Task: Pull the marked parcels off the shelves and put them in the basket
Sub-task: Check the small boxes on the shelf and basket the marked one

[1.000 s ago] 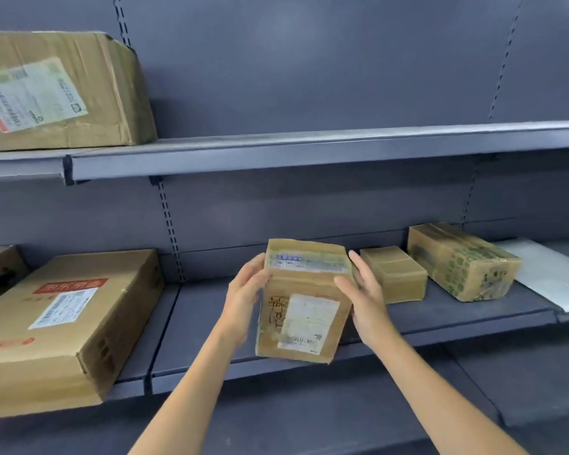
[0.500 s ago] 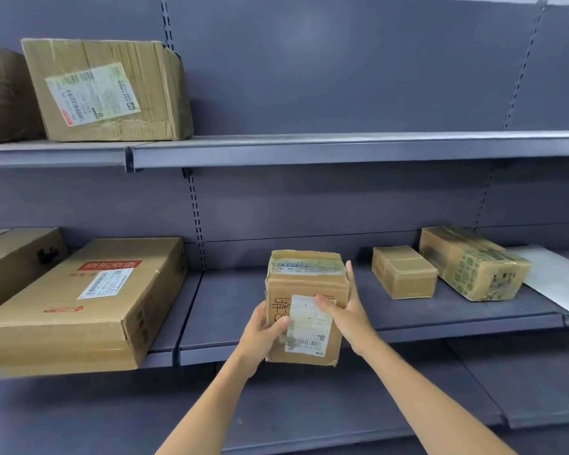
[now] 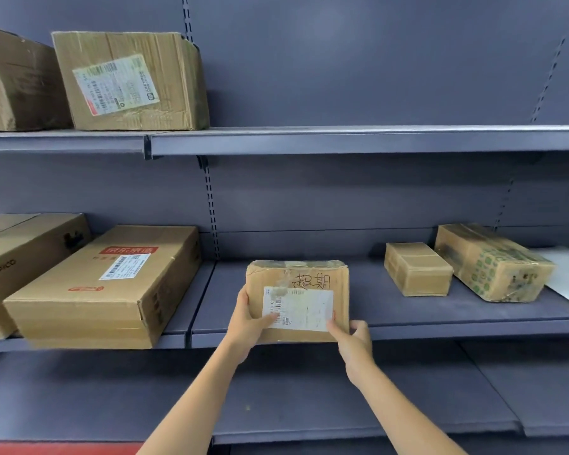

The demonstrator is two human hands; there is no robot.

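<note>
We gripped the marked parcel (image 3: pixel 297 300) at the front edge of the middle shelf (image 3: pixel 440 323), our left hand (image 3: pixel 247 326) clasping its left side, our right hand (image 3: pixel 353 346) pinching its lower right corner. Handwritten characters sat above its white label (image 3: pixel 298 309). Farther back stood a small box (image 3: pixel 417 269) and a taped box (image 3: pixel 493 262)

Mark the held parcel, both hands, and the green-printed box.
held parcel (image 3: pixel 309 274), head view, handwritten front face.
left hand (image 3: pixel 248 323), head view, knuckles.
right hand (image 3: pixel 355 346), head view, back.
green-printed box (image 3: pixel 493 264), head view, front face.
</note>
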